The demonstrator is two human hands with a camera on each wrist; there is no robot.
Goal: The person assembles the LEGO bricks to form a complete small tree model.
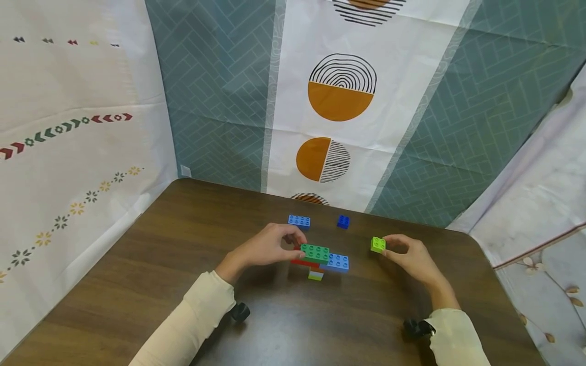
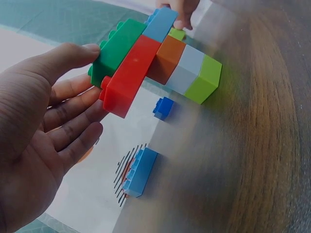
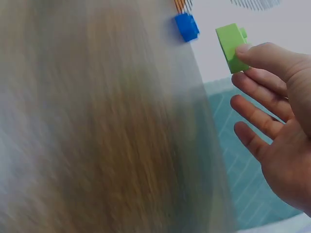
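- Steadying the stack [image 2: 165, 63], it seems, the left hand [image 1: 270, 244] pinches the green brick [image 1: 315, 253] on top by its 9 o'clock end; the stack stands upright on the table [image 1: 274, 325].
- The right hand [image 1: 414, 259] grasps the lime brick [image 1: 378, 245] between thumb and fingers, between 2 and 3 o'clock from the stack. Its studs face up, probably so its base is free.
- The sky-blue brick [image 1: 299, 222] lies apart near 11 o'clock, the navy brick [image 1: 343, 222] near 1, perhaps set back for elbow room.
- No brand or writing can be read; the pale tag [image 1: 185, 171] on the cloth [image 1: 220, 122], toward 10 o'clock, is too small.
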